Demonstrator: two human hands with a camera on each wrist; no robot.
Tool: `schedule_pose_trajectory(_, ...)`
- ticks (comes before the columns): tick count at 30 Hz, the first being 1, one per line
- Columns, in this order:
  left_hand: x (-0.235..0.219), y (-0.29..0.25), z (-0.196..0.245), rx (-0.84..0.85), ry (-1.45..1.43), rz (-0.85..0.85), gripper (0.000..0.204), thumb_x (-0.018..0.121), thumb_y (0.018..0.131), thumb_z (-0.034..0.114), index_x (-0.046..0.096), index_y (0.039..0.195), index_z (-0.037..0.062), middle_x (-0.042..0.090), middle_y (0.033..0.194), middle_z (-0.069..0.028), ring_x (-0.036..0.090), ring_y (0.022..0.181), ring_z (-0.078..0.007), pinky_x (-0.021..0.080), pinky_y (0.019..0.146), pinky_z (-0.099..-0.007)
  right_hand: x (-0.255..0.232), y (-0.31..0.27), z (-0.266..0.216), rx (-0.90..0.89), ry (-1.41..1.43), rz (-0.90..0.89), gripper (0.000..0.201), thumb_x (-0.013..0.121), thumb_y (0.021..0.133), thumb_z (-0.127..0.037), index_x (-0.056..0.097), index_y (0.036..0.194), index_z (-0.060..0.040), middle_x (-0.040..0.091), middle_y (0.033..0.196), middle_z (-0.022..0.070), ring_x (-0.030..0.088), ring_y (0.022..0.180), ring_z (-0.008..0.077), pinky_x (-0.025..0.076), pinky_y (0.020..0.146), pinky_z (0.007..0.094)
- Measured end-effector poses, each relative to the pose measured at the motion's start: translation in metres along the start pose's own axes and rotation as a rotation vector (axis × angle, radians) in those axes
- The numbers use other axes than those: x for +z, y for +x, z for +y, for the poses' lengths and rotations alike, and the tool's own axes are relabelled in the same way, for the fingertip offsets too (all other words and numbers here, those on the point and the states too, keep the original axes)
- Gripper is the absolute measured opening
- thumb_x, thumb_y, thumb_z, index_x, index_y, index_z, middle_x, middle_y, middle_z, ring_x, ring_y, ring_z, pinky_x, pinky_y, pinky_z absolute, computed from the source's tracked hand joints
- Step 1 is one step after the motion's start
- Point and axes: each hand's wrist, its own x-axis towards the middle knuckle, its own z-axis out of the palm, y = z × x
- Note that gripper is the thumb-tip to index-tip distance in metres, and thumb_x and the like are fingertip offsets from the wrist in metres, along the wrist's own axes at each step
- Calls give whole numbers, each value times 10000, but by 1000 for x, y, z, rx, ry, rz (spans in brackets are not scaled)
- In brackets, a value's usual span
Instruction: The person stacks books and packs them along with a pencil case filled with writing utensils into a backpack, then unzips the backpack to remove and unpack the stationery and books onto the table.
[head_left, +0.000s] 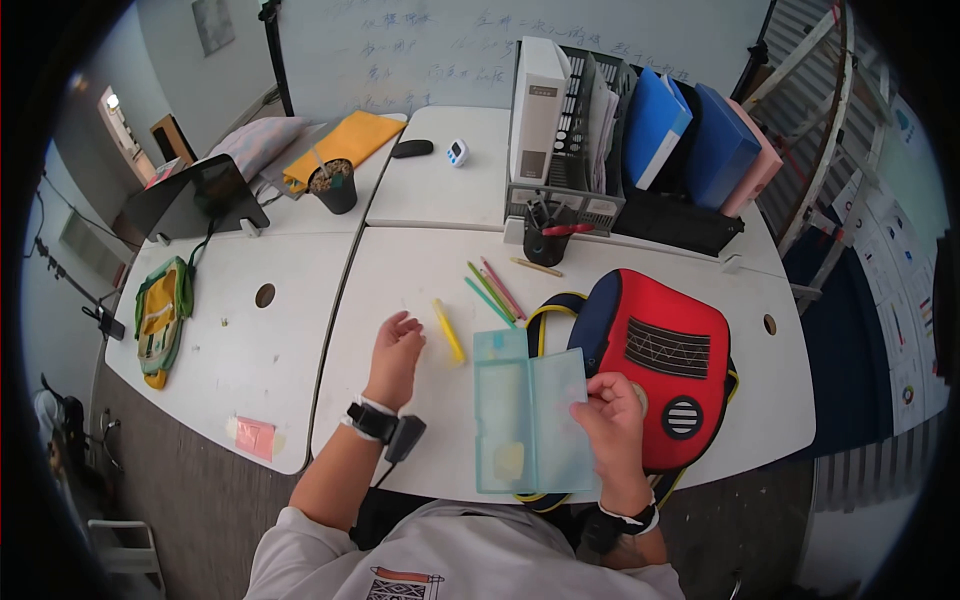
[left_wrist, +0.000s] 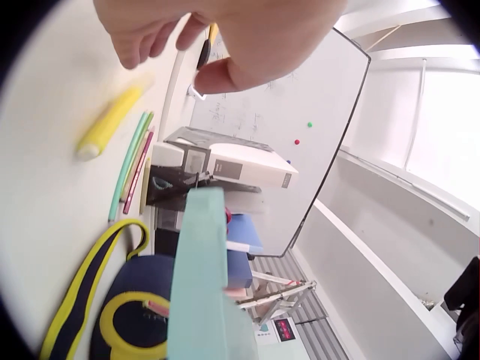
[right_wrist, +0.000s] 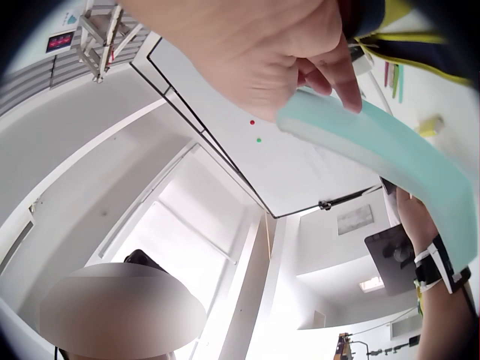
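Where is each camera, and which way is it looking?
Head: worn on the head, looking down at the white table; both forearms show, left hand loose near the yellow marker, right hand gripping the open teal pencil case.
Left wrist: under the left hand, looking across the table to the whiteboard.
Right wrist: under the right hand, facing up to the ceiling.
Shared: all three show the teal pencil case.
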Motion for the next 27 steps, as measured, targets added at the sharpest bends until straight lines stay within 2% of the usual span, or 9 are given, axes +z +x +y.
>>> schedule_pose_trajectory(5, 9, -74, -1, -349, -373, -658, 600, 526, 964, 351, 353, 1491, 122, 499, 1421, -117, 468, 1328, -271, 428, 1051, -440, 35, 1, 28, 33, 217, -64, 273, 626, 888, 87, 482, 1091, -24, 618, 1035, 79, 650, 911, 141, 537, 752, 258)
schedule_pose_trajectory(6, 14, -89, 3, -486, -499, -637, 782, 643, 894, 301, 242, 1549, 155, 461, 1447, -109, 463, 1329, -274, 409, 1085, -450, 35, 0, 45, -1, 184, -168, 285, 634, 911, 57, 495, 1144, -29, 603, 1103, 66, 615, 986, 125, 521, 795, 246)
schedule_pose_trajectory(9, 17, -113, -5, -368, -361, -628, 915, 747, 807, 239, 216, 1546, 149, 424, 1466, -99, 460, 1328, -265, 399, 1102, -444, 55, -2, 26, -424, -632, -394, 189, 605, 962, -101, 616, 1144, -49, 564, 1195, 149, 581, 1113, 268, 502, 895, 362)
schedule_pose_trajectory(10, 16, -114, -4, -394, -389, -617, 973, 787, 746, 80, 220, 1533, 156, 449, 1420, -70, 474, 1313, -257, 417, 1095, -444, 59, -2, 28, -421, -632, -394, 189, 605, 962, -101, 616, 1144, -49, 564, 1195, 149, 581, 1113, 268, 502, 895, 362)
schedule_pose_trajectory(12, 19, -116, 4, -380, -260, -590, 983, 736, 715, -5, 214, 1533, 153, 449, 1410, -69, 471, 1315, -249, 415, 1095, -433, 66, -3, 29, -658, -950, -353, 185, 600, 963, -167, 653, 1099, -54, 555, 1209, 184, 564, 1133, 345, 493, 911, 416)
schedule_pose_trajectory(15, 20, -118, 8, -315, -51, -552, 1002, 627, 663, -124, 207, 1532, 146, 448, 1391, -64, 475, 1304, -236, 415, 1087, -413, 55, 9, 33, -669, -924, -353, 248, 634, 939, -159, 612, 1155, -40, 552, 1251, 169, 565, 1141, 368, 495, 913, 424)
schedule_pose_trajectory(19, 25, -130, 16, -260, 157, -583, 1023, 559, 691, -121, 108, 1572, 134, 450, 1363, -83, 453, 1294, -214, 389, 1070, -362, 64, 18, 22, -284, -562, -183, 373, 698, 904, -175, 556, 1211, -19, 555, 1236, 168, 573, 1147, 348, 515, 901, 400)
schedule_pose_trajectory(21, 29, -136, 21, -198, 287, -587, 1029, 558, 685, -120, 104, 1575, 130, 429, 1385, -92, 437, 1307, -224, 371, 1079, -364, 70, 26, 17, -78, -345, -170, 432, 731, 882, -112, 509, 1232, 11, 577, 1161, 142, 582, 1170, 230, 557, 858, 333)
schedule_pose_trajectory(27, 20, -138, 10, 23, 594, -587, 1033, 568, 702, -91, 56, 1581, 89, 388, 1408, -122, 380, 1340, -247, 305, 1113, -367, 74, 47, 19, -5, -389, -210, 419, 718, 831, -70, 554, 1198, 47, 644, 1083, 139, 685, 857, 156, 557, 728, 264)
